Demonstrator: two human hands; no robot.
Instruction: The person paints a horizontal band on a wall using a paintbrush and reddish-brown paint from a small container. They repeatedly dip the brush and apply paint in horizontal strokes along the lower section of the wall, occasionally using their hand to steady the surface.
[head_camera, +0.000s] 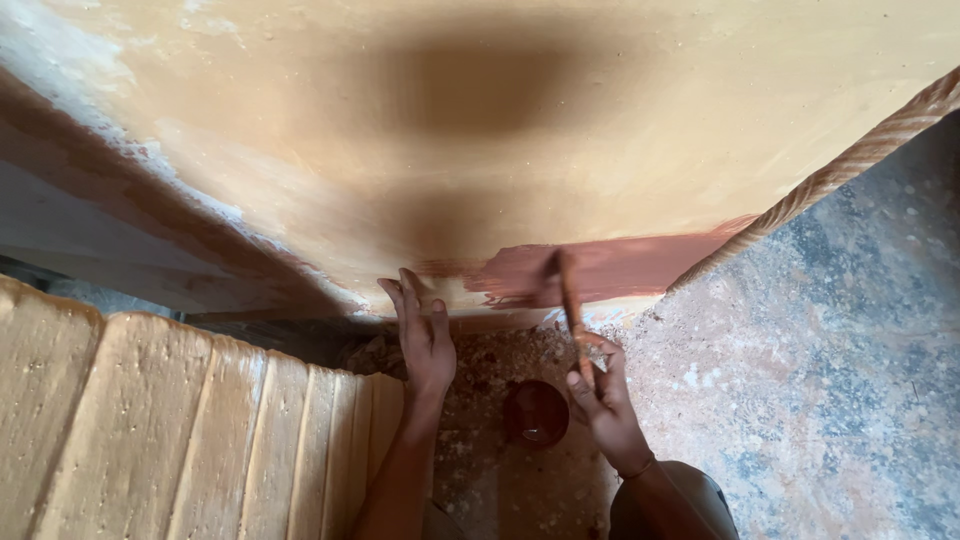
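brush (570, 300) pinched in my right hand (605, 400), left hand (425, 335) spread flat on wall (520, 150); i'd stroke evenly along the red band (620, 268), reloading from pot (536, 412).

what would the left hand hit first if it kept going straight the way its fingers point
The left hand points up the picture at the foot of the tan wall. Its fingertips already look to be at the unpainted strip just left of the red-brown painted band, so it would probably meet that, though depth is hard to judge.
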